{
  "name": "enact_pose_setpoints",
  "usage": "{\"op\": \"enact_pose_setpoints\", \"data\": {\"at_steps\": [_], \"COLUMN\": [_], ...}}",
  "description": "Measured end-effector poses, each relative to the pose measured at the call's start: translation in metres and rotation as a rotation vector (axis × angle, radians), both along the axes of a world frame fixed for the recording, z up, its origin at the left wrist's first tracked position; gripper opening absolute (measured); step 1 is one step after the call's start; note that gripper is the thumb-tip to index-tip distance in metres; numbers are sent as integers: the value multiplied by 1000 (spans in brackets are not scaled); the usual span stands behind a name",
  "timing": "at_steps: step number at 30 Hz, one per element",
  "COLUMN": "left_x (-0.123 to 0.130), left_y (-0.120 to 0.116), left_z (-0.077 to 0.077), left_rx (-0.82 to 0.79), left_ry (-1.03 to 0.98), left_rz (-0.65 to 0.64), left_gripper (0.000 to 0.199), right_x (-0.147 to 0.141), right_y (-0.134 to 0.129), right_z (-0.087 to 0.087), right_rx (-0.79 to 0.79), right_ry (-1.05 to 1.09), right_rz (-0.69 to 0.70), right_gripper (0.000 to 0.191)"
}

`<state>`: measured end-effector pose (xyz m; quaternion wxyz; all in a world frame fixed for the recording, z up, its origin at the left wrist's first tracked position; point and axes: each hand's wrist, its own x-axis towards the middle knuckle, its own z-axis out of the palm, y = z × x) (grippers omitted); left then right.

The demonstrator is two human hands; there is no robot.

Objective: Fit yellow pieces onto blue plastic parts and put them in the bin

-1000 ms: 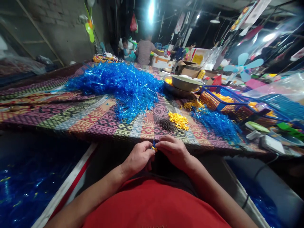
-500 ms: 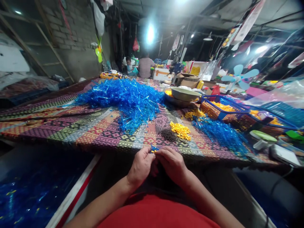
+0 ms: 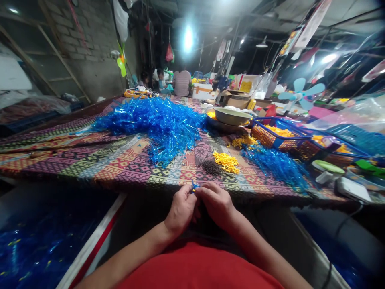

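Observation:
At the front edge of the patterned cloth (image 3: pixel 120 170), my left hand (image 3: pixel 181 206) pinches a small blue piece (image 3: pixel 194 186) with a bit of yellow on it. My right hand (image 3: pixel 217 202) meets it from the other side, its fingertips closed on the same piece. Just beyond them lie a small pile of dark beads (image 3: pixel 211 167) and a pile of yellow pieces (image 3: pixel 227 162). A large heap of clear blue plastic pieces (image 3: pixel 162 120) spreads farther back, and a smaller blue heap (image 3: pixel 275 164) is to the right.
Stacked bowls (image 3: pixel 231 116) stand behind the yellow pile. Blue baskets (image 3: pixel 278 140) hold yellow pieces on the right, near a white device (image 3: pixel 353 190) with a cable. Bins of blue pieces (image 3: pixel 45 241) flank my lap. People (image 3: pixel 182 82) sit in the background.
The view has shifted slightly, so the table things appear a little farther left and higher. Both hands stay together on the small blue piece, whose tilt looks slightly different.

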<state>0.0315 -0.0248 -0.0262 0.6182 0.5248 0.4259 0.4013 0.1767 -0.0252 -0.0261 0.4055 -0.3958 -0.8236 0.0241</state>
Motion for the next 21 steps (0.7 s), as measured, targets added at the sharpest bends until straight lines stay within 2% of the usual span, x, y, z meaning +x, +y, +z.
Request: {"op": "enact_pose_setpoints", "data": {"at_steps": [7, 11, 17, 21], "left_x": [-7, -10, -19, -23], "left_y": [2, 6, 7, 10], "left_z": [-1, -5, -9, -8], "left_rx": [-107, -142, -44, -23], "left_ry": [-292, -394, -285, -202], "left_rz": [-153, -161, -73, 130], "left_gripper": [30, 32, 28, 28], "right_x": [-1, -7, -21, -37], "right_y": [4, 4, 11, 26], "right_z": [5, 5, 3, 0], "right_rx": [48, 25, 67, 122], "right_ry": [-109, -98, -164, -184], "right_rz": [-27, -38, -22, -23], "right_gripper": [19, 17, 17, 13]}}
